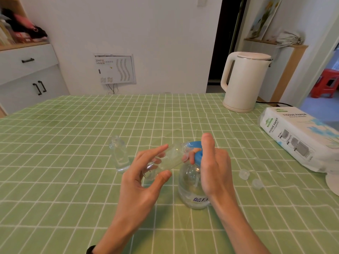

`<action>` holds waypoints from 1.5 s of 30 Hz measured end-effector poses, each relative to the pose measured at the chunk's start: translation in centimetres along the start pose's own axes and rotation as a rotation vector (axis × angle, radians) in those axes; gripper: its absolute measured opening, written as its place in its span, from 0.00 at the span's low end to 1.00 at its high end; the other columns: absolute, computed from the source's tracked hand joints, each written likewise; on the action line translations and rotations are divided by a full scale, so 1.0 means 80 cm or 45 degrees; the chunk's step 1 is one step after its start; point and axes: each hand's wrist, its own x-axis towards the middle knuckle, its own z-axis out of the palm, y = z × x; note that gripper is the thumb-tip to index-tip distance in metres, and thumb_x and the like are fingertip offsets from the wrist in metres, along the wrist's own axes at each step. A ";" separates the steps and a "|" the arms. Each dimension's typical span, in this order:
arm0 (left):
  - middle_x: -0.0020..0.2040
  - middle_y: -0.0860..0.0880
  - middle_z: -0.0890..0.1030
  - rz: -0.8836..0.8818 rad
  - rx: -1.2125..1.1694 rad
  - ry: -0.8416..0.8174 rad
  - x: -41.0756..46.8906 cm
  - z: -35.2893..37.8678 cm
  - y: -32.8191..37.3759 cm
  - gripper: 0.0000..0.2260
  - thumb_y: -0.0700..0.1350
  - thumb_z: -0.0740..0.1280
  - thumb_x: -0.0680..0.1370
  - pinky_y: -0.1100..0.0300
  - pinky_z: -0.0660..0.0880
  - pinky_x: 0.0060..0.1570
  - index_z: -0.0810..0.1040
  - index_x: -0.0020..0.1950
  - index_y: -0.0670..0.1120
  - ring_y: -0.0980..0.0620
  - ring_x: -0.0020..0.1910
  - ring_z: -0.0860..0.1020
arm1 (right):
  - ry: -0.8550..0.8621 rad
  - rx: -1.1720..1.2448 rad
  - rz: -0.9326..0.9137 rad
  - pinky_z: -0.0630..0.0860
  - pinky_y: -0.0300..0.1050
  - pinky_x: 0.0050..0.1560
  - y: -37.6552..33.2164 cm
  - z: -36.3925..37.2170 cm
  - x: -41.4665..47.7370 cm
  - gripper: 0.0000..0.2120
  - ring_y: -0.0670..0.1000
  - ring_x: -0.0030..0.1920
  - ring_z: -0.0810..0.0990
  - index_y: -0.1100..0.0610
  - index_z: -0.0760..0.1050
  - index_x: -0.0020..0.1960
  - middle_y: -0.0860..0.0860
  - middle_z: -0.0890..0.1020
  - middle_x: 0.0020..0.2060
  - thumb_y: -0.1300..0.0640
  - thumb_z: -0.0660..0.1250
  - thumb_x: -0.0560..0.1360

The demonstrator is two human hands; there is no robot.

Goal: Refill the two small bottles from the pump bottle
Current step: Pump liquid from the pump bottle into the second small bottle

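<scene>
A clear pump bottle (pixel 192 189) is stood upright on the green checked worktop (pixel 73 162). Its blue head is grasped in the grip of the right hand (pixel 214 167), with the thumb tucked beneath and the index finger pointed upward. A small bottle (pixel 168 158) is held tilted on its side just left of that head, its mouth at the nozzle. It is clasped between thumb and fingers in the grip of the left hand (pixel 141 182). A second small bottle (pixel 119 156) is set upright and uncapped further left of the pump bottle. Two clear caps (pixel 244 174) are laid near the pump bottle's right. A white kettle (pixel 244 81) and a tissue pack (pixel 297 140) are placed beyond it, to the right.
</scene>
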 end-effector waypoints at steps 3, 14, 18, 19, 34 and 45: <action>0.64 0.49 0.83 0.001 -0.006 -0.002 0.000 0.000 0.001 0.23 0.49 0.74 0.75 0.47 0.76 0.65 0.81 0.70 0.58 0.43 0.65 0.81 | -0.001 0.024 0.011 0.81 0.61 0.57 -0.001 -0.001 0.001 0.33 0.55 0.42 0.87 0.45 0.78 0.25 0.51 0.88 0.34 0.30 0.48 0.76; 0.62 0.49 0.84 -0.003 -0.020 -0.014 -0.001 0.002 0.006 0.23 0.42 0.76 0.75 0.57 0.78 0.63 0.82 0.68 0.57 0.46 0.63 0.81 | -0.071 0.022 0.020 0.81 0.57 0.56 -0.004 -0.006 -0.001 0.32 0.53 0.44 0.87 0.48 0.79 0.28 0.47 0.89 0.37 0.32 0.49 0.75; 0.63 0.47 0.83 0.004 -0.058 -0.013 0.001 0.002 0.006 0.24 0.42 0.76 0.74 0.61 0.77 0.62 0.82 0.68 0.57 0.45 0.63 0.81 | -0.279 0.059 0.116 0.78 0.53 0.60 -0.017 -0.027 0.005 0.40 0.58 0.55 0.86 0.46 0.90 0.45 0.58 0.90 0.52 0.25 0.45 0.78; 0.63 0.47 0.83 0.003 -0.068 -0.013 0.002 0.002 0.006 0.23 0.43 0.76 0.74 0.62 0.77 0.62 0.82 0.68 0.57 0.44 0.62 0.81 | -0.282 0.044 0.139 0.75 0.47 0.59 -0.024 -0.033 0.011 0.40 0.53 0.57 0.86 0.44 0.90 0.48 0.56 0.89 0.56 0.25 0.43 0.78; 0.63 0.48 0.83 0.020 -0.076 0.004 0.001 0.001 0.003 0.23 0.48 0.76 0.74 0.61 0.77 0.60 0.81 0.69 0.58 0.45 0.64 0.81 | -0.476 -0.666 0.359 0.78 0.54 0.61 -0.076 -0.016 0.074 0.20 0.59 0.64 0.82 0.64 0.85 0.59 0.55 0.87 0.56 0.58 0.57 0.80; 0.63 0.48 0.84 0.004 -0.087 -0.002 -0.003 0.004 0.000 0.25 0.39 0.76 0.73 0.65 0.78 0.60 0.82 0.68 0.56 0.46 0.62 0.83 | -0.418 -0.762 0.346 0.80 0.57 0.64 -0.084 -0.016 0.067 0.20 0.58 0.55 0.85 0.59 0.84 0.55 0.56 0.87 0.53 0.51 0.56 0.81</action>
